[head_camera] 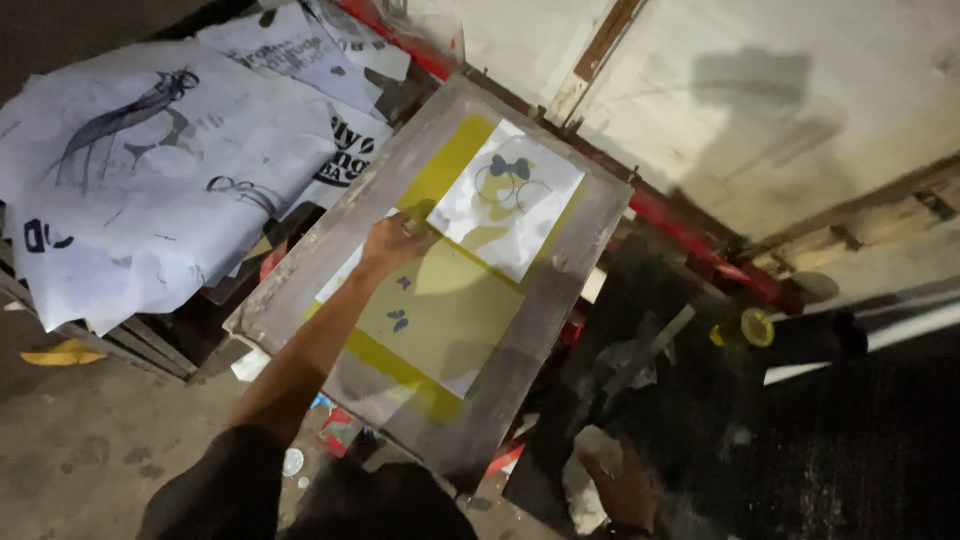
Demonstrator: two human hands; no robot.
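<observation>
A screen-printing frame (330, 250) with grey borders and yellow mesh lies tilted in front of me. A white sheet (540, 215) with a dark bow-and-circles design lies on the mesh near its far end. My left hand (392, 243) reaches out onto the mesh beside that sheet, fingers pressing down on a second pale sheet (425, 330) with small dark marks. My right hand (622, 487) is low at the bottom edge, in the dark beside a pale rag or paper; whether it grips anything is unclear.
A pile of large white printed sheets (150, 170) lies on a rack to the left. A red metal rail (700, 245) runs behind the frame along a pale wall. A yellow tape roll (757, 326) sits at right. Concrete floor at lower left.
</observation>
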